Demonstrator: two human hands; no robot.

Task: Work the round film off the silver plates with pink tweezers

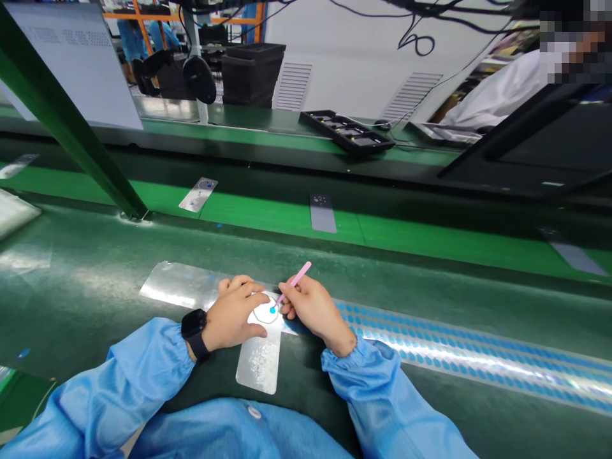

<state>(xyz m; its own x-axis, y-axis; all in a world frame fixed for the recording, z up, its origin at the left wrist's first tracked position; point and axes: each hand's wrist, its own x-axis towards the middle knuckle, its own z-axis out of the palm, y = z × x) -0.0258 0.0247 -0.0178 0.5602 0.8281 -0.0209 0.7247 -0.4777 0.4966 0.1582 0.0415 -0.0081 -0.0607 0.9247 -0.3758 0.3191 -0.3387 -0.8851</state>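
Note:
My left hand [234,317] lies flat on a shiny silver metal plate [258,363], its fingers pressing near a thin circular ring [266,311] marked on the plate. My right hand [313,311] pinches a slim pink tool [294,284]. A small blue dot [273,310] sits at the tool's tip, inside the ring. The dot is either on the plate or held by the tip; I cannot tell which. A black smartwatch [194,333] is on my left wrist. Both sleeves are light blue.
A long clear strip of blue oval dots [459,350] runs right from my right hand along the green bench top [86,306]. A green beam [67,115] crosses at left. Further plates lie on a green belt behind. A black tray [347,131] and a white-sleeved person [497,95] are beyond.

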